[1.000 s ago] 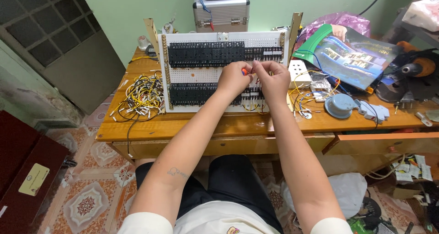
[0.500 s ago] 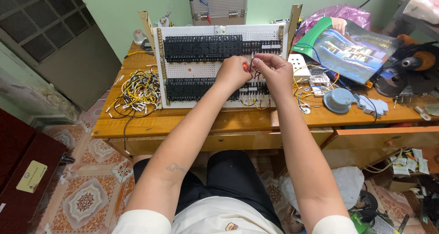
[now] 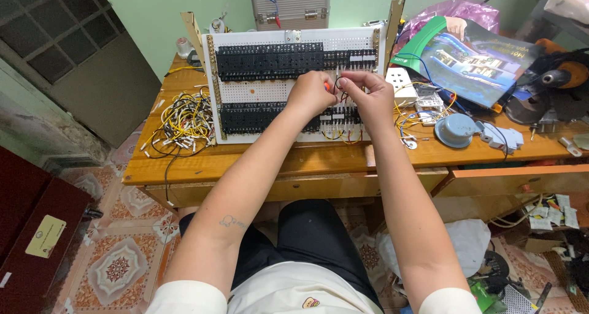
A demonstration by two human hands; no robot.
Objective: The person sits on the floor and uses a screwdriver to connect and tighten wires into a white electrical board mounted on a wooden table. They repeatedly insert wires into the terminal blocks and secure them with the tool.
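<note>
Wire [image 3: 338, 88] pinched between left hand [image 3: 311, 93], right hand [image 3: 368, 93] grips.

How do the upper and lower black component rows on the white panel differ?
The upper black row is fully in view and hands-free; the lower black row is partly hidden by the left hand and right hand. Yellow wire loops hang below the lower row only. Both run horizontally across the white perforated panel.
</note>
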